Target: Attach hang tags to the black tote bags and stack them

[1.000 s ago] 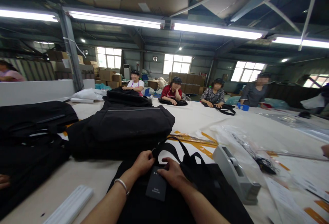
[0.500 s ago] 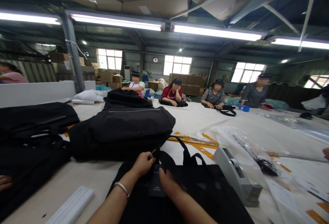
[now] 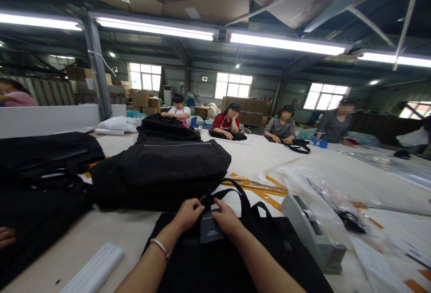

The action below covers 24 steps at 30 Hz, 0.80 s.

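Note:
A black bag (image 3: 202, 266) with strap handles (image 3: 243, 196) lies flat on the table in front of me. Over its upper edge is a dark hang tag (image 3: 210, 232) with pale lettering. My right hand (image 3: 229, 221) has its thumb on the tag and its index finger stretched up toward the base of the strap. Close beside it on the left, my left hand (image 3: 188, 214) is closed in a pinch at the bag's top edge; what lies between its fingertips is too small to make out.
A large black bag (image 3: 161, 167) lies just beyond my hands, more black bags (image 3: 43, 194) to the left. A tape dispenser (image 3: 313, 234) stands at right, a white bundle (image 3: 94, 268) at lower left. Another person's hand (image 3: 6, 237) shows at the left edge. Several people sit or stand across the table.
My right hand has moved up toward the left hand, its index finger now extended. The hang tag has been lifted and shifted upward, facing me more. My left hand stays in place.

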Each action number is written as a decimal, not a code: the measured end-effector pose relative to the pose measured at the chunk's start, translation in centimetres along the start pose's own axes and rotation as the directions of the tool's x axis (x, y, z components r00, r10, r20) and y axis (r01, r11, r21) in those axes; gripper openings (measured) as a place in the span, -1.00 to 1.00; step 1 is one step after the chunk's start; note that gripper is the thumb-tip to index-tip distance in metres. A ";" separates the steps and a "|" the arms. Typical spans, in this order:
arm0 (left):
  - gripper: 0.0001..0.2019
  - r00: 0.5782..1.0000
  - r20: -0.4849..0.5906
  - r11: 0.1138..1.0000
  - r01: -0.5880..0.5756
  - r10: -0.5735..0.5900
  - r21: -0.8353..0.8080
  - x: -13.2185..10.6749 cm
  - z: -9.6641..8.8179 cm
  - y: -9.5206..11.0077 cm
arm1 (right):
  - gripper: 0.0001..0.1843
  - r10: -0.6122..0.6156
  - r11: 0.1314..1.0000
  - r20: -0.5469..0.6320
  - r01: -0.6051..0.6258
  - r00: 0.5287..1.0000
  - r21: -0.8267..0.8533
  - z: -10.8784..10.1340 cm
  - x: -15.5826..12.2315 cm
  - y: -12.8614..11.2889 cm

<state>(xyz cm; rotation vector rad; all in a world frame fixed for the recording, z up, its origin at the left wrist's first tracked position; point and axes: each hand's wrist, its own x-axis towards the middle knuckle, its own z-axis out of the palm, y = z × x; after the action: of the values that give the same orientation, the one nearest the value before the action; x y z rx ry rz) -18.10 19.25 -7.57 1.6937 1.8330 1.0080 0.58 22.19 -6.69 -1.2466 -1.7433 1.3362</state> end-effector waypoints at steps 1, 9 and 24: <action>-0.80 1.000 -0.010 1.000 -0.005 0.005 0.002 -0.2 -0.3 0.0 | -0.26 0.034 0.999 -0.002 -0.034 0.999 0.020 -0.1 0.3 0.2; -0.87 0.995 -0.101 0.992 -0.005 0.018 0.125 -2.2 -2.3 0.2 | -0.52 0.075 0.973 0.018 -0.077 0.997 0.217 2.4 -1.1 0.2; -0.80 0.988 -0.085 0.980 0.138 -0.126 0.146 -4.4 -4.1 2.9 | -0.71 0.043 0.965 0.064 -0.058 0.997 0.257 4.0 -0.8 -1.3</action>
<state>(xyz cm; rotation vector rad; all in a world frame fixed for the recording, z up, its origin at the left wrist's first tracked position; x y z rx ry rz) -18.59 14.03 -3.40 1.6129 2.0885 0.9090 -3.03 19.83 -6.63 -1.1215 -1.5243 1.5861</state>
